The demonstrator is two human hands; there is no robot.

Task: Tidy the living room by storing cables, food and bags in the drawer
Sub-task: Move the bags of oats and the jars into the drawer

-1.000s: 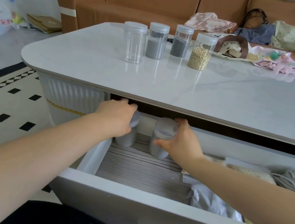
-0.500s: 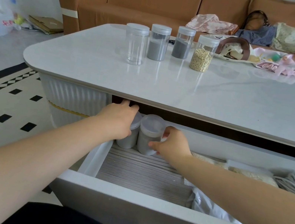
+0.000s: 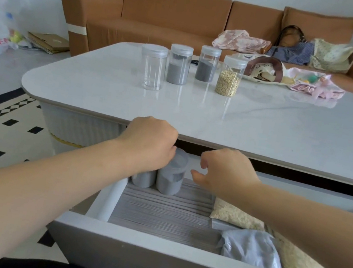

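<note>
Drawer (image 3: 150, 258) open across lower frame; two jars upright at its far left corner, centre frame, side by side and touching; long axes vertical, lids up. Left hand (image 3: 148, 144) curls down over left jar (image 3: 143, 178), gripping its top; right hand (image 3: 226, 172) loosely curled, holding nothing, just beside right jar (image 3: 170, 177). Step, as judged: seating the pair; keep them vertical, press snug into the corner, release without tipping; leave room alongside for table jars (image 3: 178, 68), upper centre.

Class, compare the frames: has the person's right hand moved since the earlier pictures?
Yes. The right hand has let go of the grey jar in the drawer and drawn back rightwards, away from it.
</note>
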